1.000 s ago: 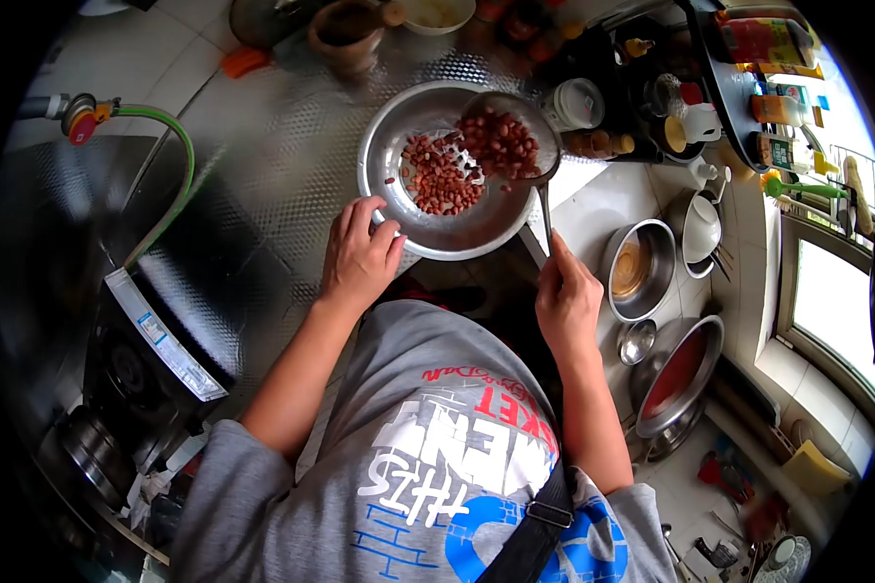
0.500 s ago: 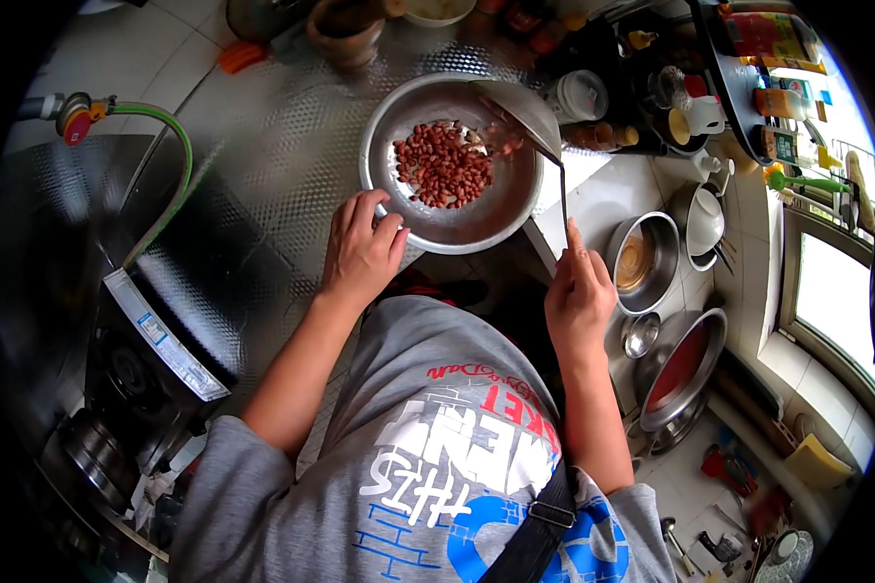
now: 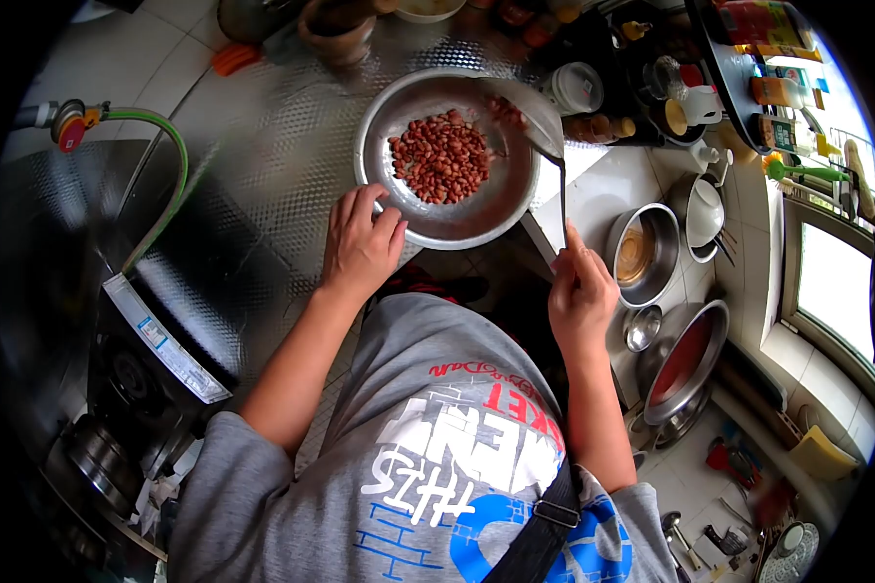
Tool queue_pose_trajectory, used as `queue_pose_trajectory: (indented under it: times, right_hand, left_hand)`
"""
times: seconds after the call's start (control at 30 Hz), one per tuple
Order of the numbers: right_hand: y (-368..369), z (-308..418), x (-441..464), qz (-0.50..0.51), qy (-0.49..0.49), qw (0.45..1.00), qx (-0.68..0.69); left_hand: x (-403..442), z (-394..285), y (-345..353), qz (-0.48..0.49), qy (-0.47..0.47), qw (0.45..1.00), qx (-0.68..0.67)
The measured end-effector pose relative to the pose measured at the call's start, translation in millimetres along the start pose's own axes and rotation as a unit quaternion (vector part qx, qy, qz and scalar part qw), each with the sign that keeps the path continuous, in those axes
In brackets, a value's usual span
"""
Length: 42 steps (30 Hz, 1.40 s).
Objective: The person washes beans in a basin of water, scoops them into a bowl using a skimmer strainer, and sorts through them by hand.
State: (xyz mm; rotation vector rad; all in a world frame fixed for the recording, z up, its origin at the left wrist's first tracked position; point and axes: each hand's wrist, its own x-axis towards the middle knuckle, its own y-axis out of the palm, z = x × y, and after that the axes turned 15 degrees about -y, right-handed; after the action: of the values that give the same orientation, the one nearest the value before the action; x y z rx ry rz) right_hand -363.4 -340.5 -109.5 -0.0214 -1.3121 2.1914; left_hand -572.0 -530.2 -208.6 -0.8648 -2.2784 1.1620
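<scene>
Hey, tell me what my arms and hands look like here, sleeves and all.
Your left hand and right hand show no gloves. The forearms are bare, with no watch visible. The short, loose sleeves are heathered grey.

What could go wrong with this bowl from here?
Red kernels at the tilted ladle's mouth could spill past the metal bowl. Its near rim seems to overhang the counter, so a bump might tip it. The left hand is at one side only; the bowl could swivel if knocked.

Grey T-shirt point(image 3: 399, 389), front | white: "THIS", "MEN" | red: "KET" | red script: "Dan"
</scene>
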Motion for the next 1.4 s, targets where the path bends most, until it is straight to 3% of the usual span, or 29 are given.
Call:
queue_pose_trajectory:
  times: [0.17,0.4,0.5,0.6,0.83,0.97,1.13,1.23,1.4]
  right_hand:
    - [3.6,-7.5,-11.6,0.001,0.124,0.984,0.129]
    - [-6.1,-0.8,-7.1,0.045,0.301,0.919,0.25]
    - [3.4,-6.9,-18.0,0.001,0.213,0.955,0.209]
    - [-0.3,-6.5,-11.4,0.039,0.013,0.997,0.06]
    - [3.7,-13.3,-17.5,-0.013,0.035,0.995,0.092]
    - [-6.7,-9.2,-15.6,0.051,0.265,0.936,0.228]
    - [-11.3,-7.1,-9.6,0.037,0.386,0.84,0.38]
    - [-0.9,-10.3,-19.0,0.029,0.115,0.983,0.141]
    - [-3.6,-6.3,-15.8,0.027,0.061,0.994,0.091]
  left_hand:
    - [2.8,-1.7,0.4,0.002,0.0,1.0,0.003]
    - [6.6,-4.6,2.4,0.008,0.016,1.0,0.01]
    - [8.2,-6.1,3.7,0.013,0.02,1.0,0.009]
    - [9.9,-8.5,5.3,0.013,0.024,1.0,0.007]
    - [13.8,-11.3,7.4,0.014,0.032,0.999,0.005]
    - [16.4,-13.8,6.7,0.023,0.037,0.999,0.001]
    - [25.2,-19.1,12.6,0.021,0.062,0.998,-0.014]
    - [31.3,-22.5,16.3,0.023,0.072,0.997,-0.02]
    - [34.0,-27.7,19.9,0.059,0.076,0.995,-0.03]
